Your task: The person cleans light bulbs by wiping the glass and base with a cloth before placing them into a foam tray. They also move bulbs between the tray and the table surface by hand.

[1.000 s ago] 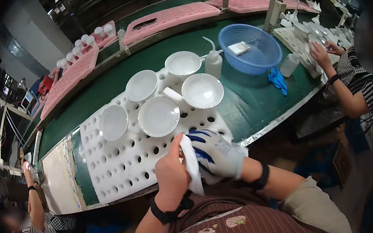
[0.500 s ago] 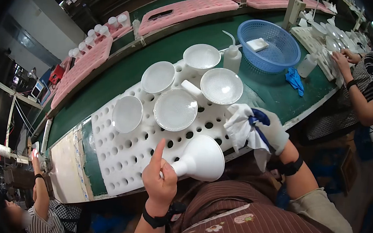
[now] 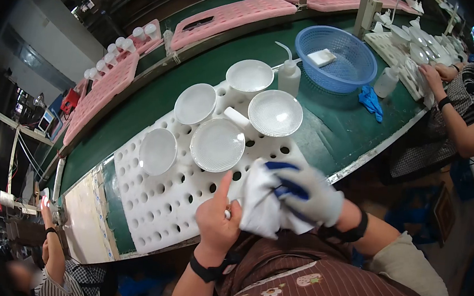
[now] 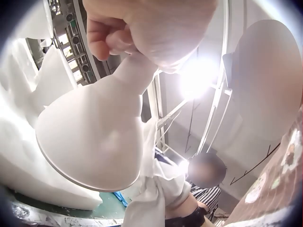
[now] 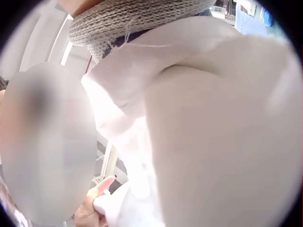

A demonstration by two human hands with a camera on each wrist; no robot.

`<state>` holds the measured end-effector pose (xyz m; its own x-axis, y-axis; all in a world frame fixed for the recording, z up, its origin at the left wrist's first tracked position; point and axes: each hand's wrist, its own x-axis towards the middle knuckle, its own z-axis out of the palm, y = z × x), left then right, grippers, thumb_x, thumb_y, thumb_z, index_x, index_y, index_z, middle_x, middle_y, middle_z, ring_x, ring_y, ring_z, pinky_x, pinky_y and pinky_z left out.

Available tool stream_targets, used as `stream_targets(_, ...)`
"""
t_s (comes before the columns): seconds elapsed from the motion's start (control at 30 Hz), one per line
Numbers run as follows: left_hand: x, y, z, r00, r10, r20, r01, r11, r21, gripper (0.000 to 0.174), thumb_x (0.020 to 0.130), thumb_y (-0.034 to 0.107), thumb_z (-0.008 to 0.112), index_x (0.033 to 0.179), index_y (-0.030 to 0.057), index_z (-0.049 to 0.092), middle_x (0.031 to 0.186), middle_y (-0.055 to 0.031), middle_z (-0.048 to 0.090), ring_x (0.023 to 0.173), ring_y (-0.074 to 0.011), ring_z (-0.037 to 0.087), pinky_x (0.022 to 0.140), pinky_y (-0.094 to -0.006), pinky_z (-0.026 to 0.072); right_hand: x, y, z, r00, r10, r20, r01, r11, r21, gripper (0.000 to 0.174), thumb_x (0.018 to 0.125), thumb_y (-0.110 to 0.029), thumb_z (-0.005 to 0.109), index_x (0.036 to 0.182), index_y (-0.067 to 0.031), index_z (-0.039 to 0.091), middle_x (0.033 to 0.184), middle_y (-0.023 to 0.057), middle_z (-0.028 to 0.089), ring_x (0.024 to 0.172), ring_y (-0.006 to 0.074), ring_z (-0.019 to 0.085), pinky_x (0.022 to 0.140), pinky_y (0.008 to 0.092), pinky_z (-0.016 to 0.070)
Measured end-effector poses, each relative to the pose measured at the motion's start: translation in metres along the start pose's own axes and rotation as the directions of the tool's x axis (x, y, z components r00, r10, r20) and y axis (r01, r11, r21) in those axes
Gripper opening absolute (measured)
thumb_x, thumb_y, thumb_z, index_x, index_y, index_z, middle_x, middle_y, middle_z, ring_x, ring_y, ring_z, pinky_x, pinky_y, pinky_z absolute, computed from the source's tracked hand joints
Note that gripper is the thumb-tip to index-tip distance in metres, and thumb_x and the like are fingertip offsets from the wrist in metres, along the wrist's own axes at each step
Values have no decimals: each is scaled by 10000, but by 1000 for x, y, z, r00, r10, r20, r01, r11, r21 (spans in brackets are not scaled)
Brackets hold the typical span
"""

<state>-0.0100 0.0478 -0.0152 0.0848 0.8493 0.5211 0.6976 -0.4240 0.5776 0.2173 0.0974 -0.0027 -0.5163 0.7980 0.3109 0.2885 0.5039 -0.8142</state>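
My bare left hand [image 3: 217,225] grips the narrow neck of a white flared lamp [image 4: 94,137] near the bench's front edge, index finger pointing up. In the left wrist view its smooth cone widens down to a round rim. My gloved right hand [image 3: 313,196], grey with blue coating on the fingers, holds a white cloth [image 3: 260,203] against the lamp. The cloth hides most of the lamp in the head view. Several similar lamps, such as the nearest lamp [image 3: 218,145], stand with textured round faces up in a white perforated foam board [image 3: 144,219].
Behind the lamps stands a squeeze bottle [image 3: 289,79]. A blue basket [image 3: 343,81] holds a white block [image 3: 321,57]. A blue glove [image 3: 371,103] and another bottle [image 3: 387,82] lie to the right, near another person. Pink perforated boards [image 3: 234,25] line the back.
Half a second ago the cloth was off to the right, exposing the lamp; my right hand has since brought it left onto the lamp. My left hand keeps its hold.
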Motion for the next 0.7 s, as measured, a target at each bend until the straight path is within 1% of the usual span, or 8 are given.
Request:
stream_targets(0.07, -2, -1, 7, 999, 39, -4, -39, 999, 13, 487, 813, 90, 577, 1275, -64, 580, 548, -78, 477, 449, -224, 472, 465, -346, 393, 5, 17, 38, 978, -202, 58, 209, 960, -189, 459, 832, -197, 670, 1259, -69, 562, 1274, 159, 567, 1169, 369, 531, 993, 465, 422)
stream_targets(0.13, -3, -1, 6, 1000, 16, 9, -16, 1000, 16, 487, 810, 92, 579, 1275, -52, 584, 559, -91, 501, 463, -247, 490, 470, -355, 394, 6, 33, 39, 988, -143, 50, 151, 961, -233, 347, 870, -190, 620, 1191, -69, 567, 1260, 171, 567, 1136, 380, 541, 970, 458, 432)
stream_targets(0.2, -4, 6, 1, 999, 18, 38, -20, 999, 51, 484, 811, 91, 575, 1274, -50, 583, 572, -95, 520, 472, -243, 504, 477, -353, 407, 4, 50, 29, 948, 316, 31, -310, 943, -122, 302, 871, -186, 615, 1138, -48, 575, 1207, 193, 579, 1098, 394, 555, 928, 447, 453)
stream_targets(0.4, 12, 34, 2, 939, -295, 176, 324, 931, -168, 545, 829, 79, 598, 1355, -16, 490, 640, -120, 596, 531, -265, 566, 539, -352, 464, -3, 11, -1, 997, 69, -25, -66, 992, 110, 546, 843, -227, 686, 1318, -24, 508, 1185, 221, 585, 1093, 371, 580, 953, 411, 455)
stream_targets(0.5, -1, 5, 31, 923, -258, 284, 366, 816, -447, 536, 857, 66, 620, 1358, 3, 442, 928, -134, 654, 760, -210, 627, 681, -335, 501, 11, -9, 17, 991, -134, -1, 133, 982, 132, 712, 769, -278, 776, 1357, -15, 474, 1220, 220, 578, 1128, 349, 576, 979, 409, 447)
stream_targets(0.53, -2, 3, 34, 934, -262, 242, 357, 685, -635, 523, 867, 63, 622, 1350, -4, 433, 1043, -132, 645, 849, -183, 629, 729, -328, 507, 10, -6, 15, 990, -140, -5, 140, 982, 125, 712, 769, -278, 776, 1357, -15, 474, 1220, 220, 578, 1128, 349, 576, 979, 409, 447)
stream_targets(0.6, -12, -3, 18, 861, -371, 348, 508, 633, -584, 549, 890, 53, 606, 1388, -11, 384, 1185, -115, 574, 980, -159, 592, 811, -318, 504, 6, 8, 10, 999, 7, -37, -8, 1000, -14, 707, 783, -235, 769, 1371, -6, 452, 1243, 213, 574, 1141, 349, 574, 990, 389, 447)
stream_targets(0.7, -30, -4, 11, 711, -581, 395, 665, 376, -645, 552, 919, 79, 584, 1417, 3, 359, 1178, -115, 558, 953, -156, 592, 824, -308, 509, 0, 30, 25, 919, 280, -279, -36, 762, 646, 516, 834, -44, 690, 1314, 4, 506, 1189, 109, 618, 1075, 186, 607, 943, 308, 476)
